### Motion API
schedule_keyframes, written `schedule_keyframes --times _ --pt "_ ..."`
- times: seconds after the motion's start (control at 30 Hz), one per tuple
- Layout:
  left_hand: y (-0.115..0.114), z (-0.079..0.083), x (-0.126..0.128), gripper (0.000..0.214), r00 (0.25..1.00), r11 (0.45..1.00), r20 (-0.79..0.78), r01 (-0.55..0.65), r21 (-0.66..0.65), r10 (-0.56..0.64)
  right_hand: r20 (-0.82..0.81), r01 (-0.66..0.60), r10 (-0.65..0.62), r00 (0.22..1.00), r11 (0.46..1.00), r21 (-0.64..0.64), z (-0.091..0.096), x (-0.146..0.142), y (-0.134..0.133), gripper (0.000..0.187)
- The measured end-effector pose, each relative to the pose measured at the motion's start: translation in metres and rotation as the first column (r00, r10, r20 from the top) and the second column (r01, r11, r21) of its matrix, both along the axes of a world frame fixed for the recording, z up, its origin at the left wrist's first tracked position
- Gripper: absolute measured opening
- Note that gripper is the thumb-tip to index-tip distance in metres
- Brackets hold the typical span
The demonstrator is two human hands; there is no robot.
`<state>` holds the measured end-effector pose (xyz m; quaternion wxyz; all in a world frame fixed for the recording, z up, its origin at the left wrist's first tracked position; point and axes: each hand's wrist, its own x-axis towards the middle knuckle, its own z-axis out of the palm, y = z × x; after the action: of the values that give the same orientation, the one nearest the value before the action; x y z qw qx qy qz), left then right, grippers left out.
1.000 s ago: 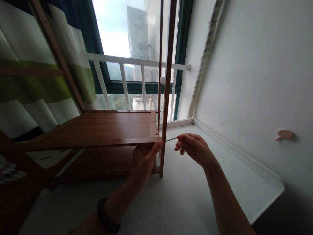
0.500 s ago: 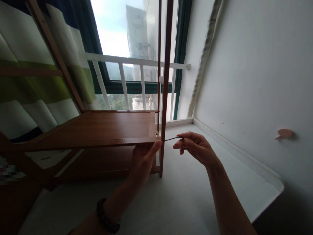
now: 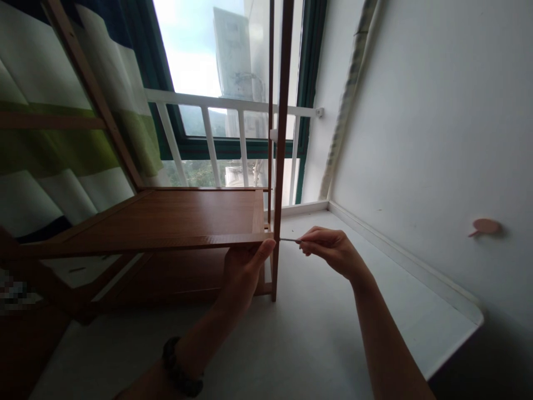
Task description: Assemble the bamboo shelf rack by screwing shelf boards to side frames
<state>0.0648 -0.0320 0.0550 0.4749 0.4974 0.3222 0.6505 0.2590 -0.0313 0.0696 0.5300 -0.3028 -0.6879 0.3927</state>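
A brown wooden shelf board (image 3: 166,219) lies level inside a wooden rack, its right end against a thin upright post (image 3: 280,166). My left hand (image 3: 244,269) grips the board's front right corner from below, thumb on the edge. My right hand (image 3: 328,250) pinches a thin metal key (image 3: 289,240), whose tip meets the post's outer side at board height. A dark bead bracelet sits on my left wrist.
The rack stands on a white sill (image 3: 316,328) before a window with a white railing (image 3: 225,105). A white wall at the right carries a round pink hook (image 3: 485,226). Green and white striped cloth (image 3: 62,150) hangs at the left behind a slanted rack post.
My right hand has turned the key at the post, its fingers rolling over and back. The left hand and the board have stayed still.
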Motion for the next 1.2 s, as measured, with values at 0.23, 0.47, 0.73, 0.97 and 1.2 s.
schedule_keyframes --times 0.23,0.47,0.73,0.97,1.2 --pt "-0.001 0.001 0.003 0.016 0.996 0.995 0.03 0.079 0.057 -0.081 -0.054 0.077 -0.074 0.996 0.996 0.046 0.001 -0.004 -0.001 0.012" --pt "-0.004 0.011 0.006 0.019 0.998 0.998 0.057 0.034 0.05 -0.037 -0.085 0.142 -0.132 0.988 0.981 0.13 0.001 -0.008 -0.002 0.011" --pt "0.009 0.015 0.006 0.016 0.999 0.997 -0.015 -0.033 0.066 0.034 0.012 0.128 -0.131 0.991 0.982 0.138 0.011 -0.003 0.013 0.014" --pt "0.014 0.017 0.008 0.017 0.996 0.996 -0.059 -0.068 0.063 0.071 0.01 -0.009 0.008 1.0 0.995 0.102 0.019 0.006 0.036 0.017" --pt "0.016 0.014 0.007 0.019 0.997 0.996 -0.043 -0.058 0.069 0.061 -0.169 -0.04 0.018 0.985 0.991 -0.128 0.018 -0.004 0.023 0.014"
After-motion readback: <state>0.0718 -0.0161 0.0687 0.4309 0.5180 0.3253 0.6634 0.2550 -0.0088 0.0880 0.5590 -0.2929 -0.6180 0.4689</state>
